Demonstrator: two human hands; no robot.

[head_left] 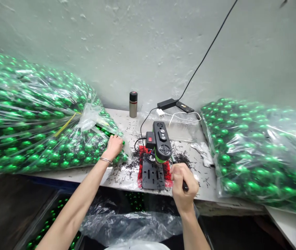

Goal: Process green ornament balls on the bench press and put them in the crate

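My left hand (114,146) rests at the torn opening of the big clear plastic bag (87,118) of shiny green balls on the left. Its fingers are curled, with a green ball (123,142) at the fingertips. My right hand (184,180) is closed round the black lever handle (185,186) of a small bench drill press (162,142). This machine has a black head with round vents, a red switch and a slotted black base plate (153,177) on a red mat (140,173). What lies under its head is mostly hidden.
Black shavings (180,158) litter the white table. Behind the machine are a flask (133,105), a power adapter (167,103), cables and a clear plastic tray (184,132). White gloves (203,153) lie beside another bag of green balls (257,152). Below the edge is plastic sheeting (132,225).
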